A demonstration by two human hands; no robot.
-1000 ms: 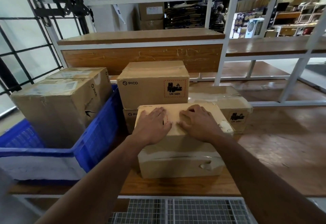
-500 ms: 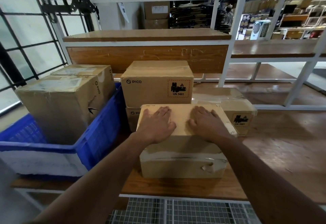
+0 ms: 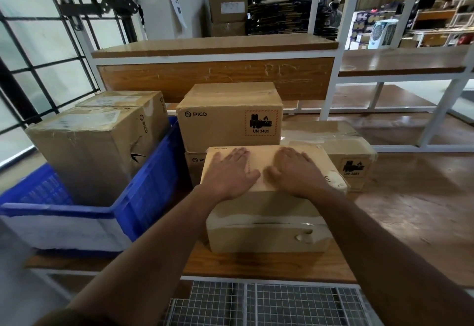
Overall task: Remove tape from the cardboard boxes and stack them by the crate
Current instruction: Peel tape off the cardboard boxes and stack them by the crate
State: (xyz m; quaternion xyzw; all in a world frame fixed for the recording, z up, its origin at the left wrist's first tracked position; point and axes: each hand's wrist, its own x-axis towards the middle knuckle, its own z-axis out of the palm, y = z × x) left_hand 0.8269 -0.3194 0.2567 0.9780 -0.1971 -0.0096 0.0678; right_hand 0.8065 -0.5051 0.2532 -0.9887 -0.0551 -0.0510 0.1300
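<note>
both the left hand (image 3: pixel 232 173) and the right hand (image 3: pixel 295 171) lie flat with fingers straight on top of the taped cardboard box (image 3: pixel 266 223), which sits on the wooden counter (image 3: pixel 410 223) just right of the blue crate (image 3: pixel 143 197), in front of two stacked pico boxes (image 3: pixel 228 117).

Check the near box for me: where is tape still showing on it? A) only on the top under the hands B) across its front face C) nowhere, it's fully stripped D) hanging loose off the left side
B: a pale tape band runs across the front face of the near box, while the left hand and right hand lie flat on top.
</note>
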